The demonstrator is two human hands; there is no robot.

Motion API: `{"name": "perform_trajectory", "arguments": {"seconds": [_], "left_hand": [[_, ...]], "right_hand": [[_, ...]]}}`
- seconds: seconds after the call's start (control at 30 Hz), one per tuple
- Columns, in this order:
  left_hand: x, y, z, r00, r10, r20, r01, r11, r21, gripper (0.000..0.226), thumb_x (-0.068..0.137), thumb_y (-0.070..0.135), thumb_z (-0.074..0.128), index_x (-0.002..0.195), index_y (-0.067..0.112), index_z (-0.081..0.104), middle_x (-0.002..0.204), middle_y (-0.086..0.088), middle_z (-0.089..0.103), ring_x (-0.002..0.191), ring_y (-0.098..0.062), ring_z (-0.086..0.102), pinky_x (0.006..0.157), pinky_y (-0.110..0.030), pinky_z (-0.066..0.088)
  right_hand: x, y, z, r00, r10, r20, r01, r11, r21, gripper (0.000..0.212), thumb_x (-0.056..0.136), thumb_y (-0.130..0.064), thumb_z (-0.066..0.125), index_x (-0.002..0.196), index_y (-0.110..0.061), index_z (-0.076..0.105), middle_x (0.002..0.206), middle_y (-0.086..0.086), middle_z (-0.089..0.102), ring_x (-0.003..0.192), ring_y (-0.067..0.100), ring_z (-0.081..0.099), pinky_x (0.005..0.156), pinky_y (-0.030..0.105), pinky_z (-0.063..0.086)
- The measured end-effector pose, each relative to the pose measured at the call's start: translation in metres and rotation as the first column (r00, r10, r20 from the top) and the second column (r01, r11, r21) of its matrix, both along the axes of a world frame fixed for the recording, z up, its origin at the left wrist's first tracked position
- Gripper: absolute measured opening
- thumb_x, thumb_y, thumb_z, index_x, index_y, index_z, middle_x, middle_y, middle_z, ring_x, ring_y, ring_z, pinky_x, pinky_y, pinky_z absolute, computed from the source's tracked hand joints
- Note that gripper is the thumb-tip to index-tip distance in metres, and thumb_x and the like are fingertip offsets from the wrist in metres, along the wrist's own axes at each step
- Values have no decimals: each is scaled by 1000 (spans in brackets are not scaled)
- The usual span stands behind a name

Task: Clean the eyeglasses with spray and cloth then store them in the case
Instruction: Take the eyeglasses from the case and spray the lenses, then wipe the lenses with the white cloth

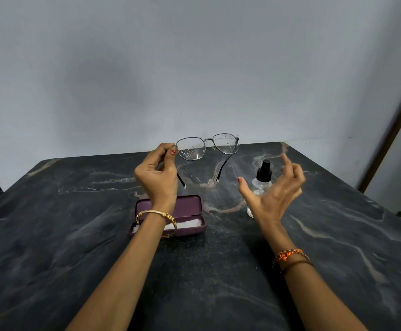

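The left hand [157,174] pinched the eyeglasses [207,148] by their left hinge, lenses droplet-speckled; the right hand [274,187] hung released near the spray bottle [261,185], right of the open case [189,216].

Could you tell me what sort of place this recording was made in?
Probably a plain room indoors, perhaps in a home: a dark marble-patterned table stands against a bare pale wall, with a dark door or window frame at the right edge. Nothing settles it further.
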State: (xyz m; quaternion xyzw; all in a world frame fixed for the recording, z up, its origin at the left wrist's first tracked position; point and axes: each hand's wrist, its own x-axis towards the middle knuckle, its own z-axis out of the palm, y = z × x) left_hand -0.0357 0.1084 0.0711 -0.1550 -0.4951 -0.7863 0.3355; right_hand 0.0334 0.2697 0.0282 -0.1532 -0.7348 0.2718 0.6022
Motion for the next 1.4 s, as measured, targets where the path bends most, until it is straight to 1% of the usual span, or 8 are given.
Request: {"name": "perform_trajectory", "arguments": {"seconds": [0.1, 0.2, 0.33, 0.5, 0.77, 0.9, 1.07, 1.4], "left_hand": [[1, -13, 8, 996, 57, -67, -61, 996, -60, 26, 77, -3, 64, 87, 21, 65, 75, 3, 65, 69, 0, 63, 68, -14, 51], [1, -37, 14, 980, 140, -142, -156, 982, -109, 21, 77, 1, 63, 90, 17, 65, 75, 6, 63, 70, -1, 61, 68, -15, 50], [-5, -76, 16, 967, 221, -130, -232, 969, -82, 19, 77, 1, 63, 89, 15, 65, 74, 4, 63, 69, -2, 60, 69, -18, 51], [-11, -110, 5, 957, 273, -96, -279, 959, -54, 19, 77, -3, 60, 90, 10, 64, 71, 3, 61, 65, 4, 57, 67, -15, 47], [-17, -122, -17, 961, 271, -52, -274, 961, -44, 22, 77, -6, 60, 93, 10, 63, 64, 22, 66, 67, 4, 59, 68, -13, 47], [-16, -125, -14, 961, 276, -28, -277, 961, -14, 18, 78, -3, 61, 93, 6, 64, 73, 1, 61, 67, 3, 58, 68, -14, 47], [-14, -124, -16, 963, 269, 7, -269, 963, 36, 18, 77, -3, 61, 90, 9, 64, 73, -1, 62, 67, -1, 59, 68, -16, 48], [-12, -123, -17, 963, 269, 14, -270, 963, 29, 21, 77, -5, 62, 96, 3, 63, 76, -2, 62, 68, 0, 60, 69, -16, 49]], "right_hand": [[4, -7, 1, 996, -4, -86, 17, 987, 160, 74, 59, -51, 61, 120, -18, 35, 113, 5, 29, 104, 26, 40, 83, 46, 30], [6, -21, -1, 996, 38, -83, -10, 949, 315, 59, 66, -43, 60, 115, -16, 41, 107, 3, 31, 99, 25, 42, 77, 53, 39], [3, -42, 2, 976, 191, 104, -217, 876, 430, 26, 76, -25, 58, 97, -11, 62, 97, 9, 55, 86, 20, 50, 68, 41, 45], [-9, -66, 19, 628, 363, 689, -580, 808, 103, 12, 80, -18, 59, 87, -20, 68, 78, -7, 57, 77, 16, 57, 66, 29, 43], [-16, -80, 15, 301, 249, 920, -569, 821, -36, 14, 72, -36, 72, 71, -22, 67, 77, -3, 66, 82, 19, 63, 73, 32, 50], [-13, -81, 12, 315, 184, 931, -543, 840, 18, 26, 70, -45, 73, 74, -19, 69, 81, 0, 69, 83, 20, 64, 69, 31, 49], [-12, -87, 11, 338, 102, 936, -524, 846, 97, 30, 72, -48, 71, 77, -18, 69, 88, 2, 70, 87, 24, 62, 65, 30, 43], [-11, -95, 13, 288, 80, 954, -537, 839, 92, 11, 79, -23, 66, 84, -14, 70, 94, 7, 70, 88, 28, 64, 67, 31, 43]]}}
